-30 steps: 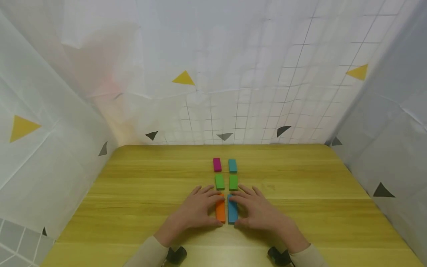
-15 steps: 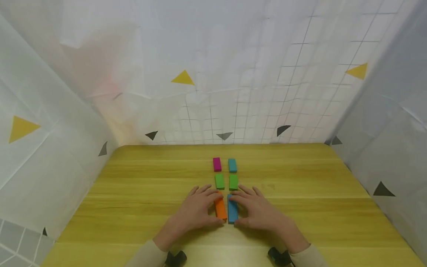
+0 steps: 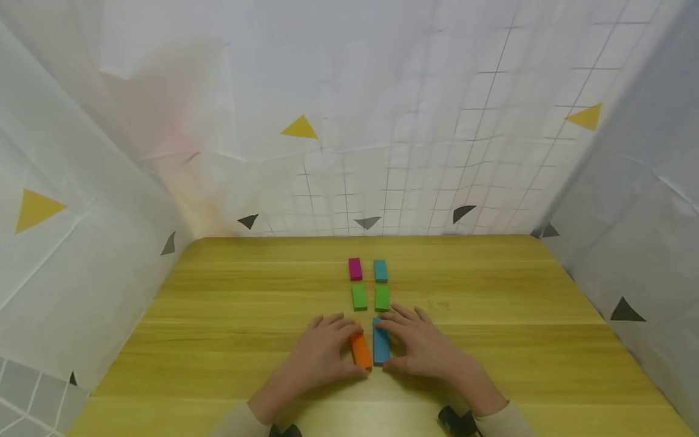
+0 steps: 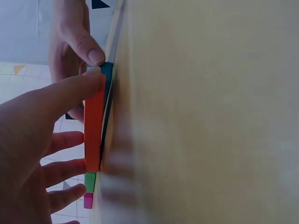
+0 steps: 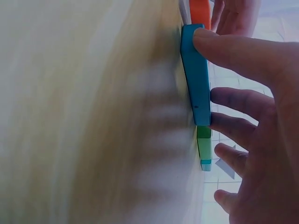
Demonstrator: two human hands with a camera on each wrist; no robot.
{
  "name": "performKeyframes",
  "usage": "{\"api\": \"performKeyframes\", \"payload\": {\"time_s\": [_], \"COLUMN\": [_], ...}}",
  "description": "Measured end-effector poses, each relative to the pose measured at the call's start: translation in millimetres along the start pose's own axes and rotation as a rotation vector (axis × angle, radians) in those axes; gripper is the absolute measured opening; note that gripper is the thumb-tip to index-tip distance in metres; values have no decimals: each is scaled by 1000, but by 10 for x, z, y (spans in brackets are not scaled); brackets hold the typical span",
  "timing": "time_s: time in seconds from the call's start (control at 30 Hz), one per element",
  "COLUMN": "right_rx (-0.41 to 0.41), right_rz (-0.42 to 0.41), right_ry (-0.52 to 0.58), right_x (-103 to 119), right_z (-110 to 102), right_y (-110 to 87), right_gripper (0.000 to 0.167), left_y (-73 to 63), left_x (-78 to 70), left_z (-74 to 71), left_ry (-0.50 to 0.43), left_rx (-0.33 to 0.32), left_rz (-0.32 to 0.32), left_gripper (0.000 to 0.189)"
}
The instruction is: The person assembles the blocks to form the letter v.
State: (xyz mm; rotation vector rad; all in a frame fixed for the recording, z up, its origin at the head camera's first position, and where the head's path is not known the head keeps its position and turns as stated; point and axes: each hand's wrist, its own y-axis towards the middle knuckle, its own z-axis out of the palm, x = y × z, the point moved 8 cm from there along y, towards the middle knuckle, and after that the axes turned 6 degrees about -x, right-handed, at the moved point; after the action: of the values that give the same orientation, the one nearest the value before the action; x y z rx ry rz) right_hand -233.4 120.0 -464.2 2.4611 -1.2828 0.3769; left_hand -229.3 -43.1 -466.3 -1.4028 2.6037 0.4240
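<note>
My left hand (image 3: 317,352) holds an orange block (image 3: 360,349) by its two ends, thumb at the near end and fingers at the far end. The block lies slightly askew, its near end closer to the blue block (image 3: 381,342). My right hand (image 3: 428,349) holds that blue block lengthwise the same way, thumb on the near end. In the left wrist view the thumb presses the end of the orange block (image 4: 94,123). The right wrist view shows the thumb on the blue block (image 5: 196,77) and two fingertips near its far end.
Beyond the hands, two green blocks (image 3: 359,297) lie side by side. Farther back are a magenta block (image 3: 355,269) and a teal block (image 3: 380,271). All are on the wooden table (image 3: 229,303), with white sheeting (image 3: 371,182) around its back and sides.
The orange block has turned a little, its near end swinging right, and then slid slightly toward me with my left hand. My right hand and the blue block have stayed in place.
</note>
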Motion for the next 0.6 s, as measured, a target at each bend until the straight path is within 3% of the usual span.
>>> {"api": "performKeyframes", "payload": {"time_s": [0.6], "right_rx": [-13], "right_rz": [24], "right_ry": [15], "right_x": [-27], "right_z": [14], "right_y": [-29], "right_gripper": [74], "left_y": [-62], "left_x": [-15], "left_z": [58], "left_ry": [18], "left_rx": [-51], "left_rz": [8], "left_gripper": [73]}}
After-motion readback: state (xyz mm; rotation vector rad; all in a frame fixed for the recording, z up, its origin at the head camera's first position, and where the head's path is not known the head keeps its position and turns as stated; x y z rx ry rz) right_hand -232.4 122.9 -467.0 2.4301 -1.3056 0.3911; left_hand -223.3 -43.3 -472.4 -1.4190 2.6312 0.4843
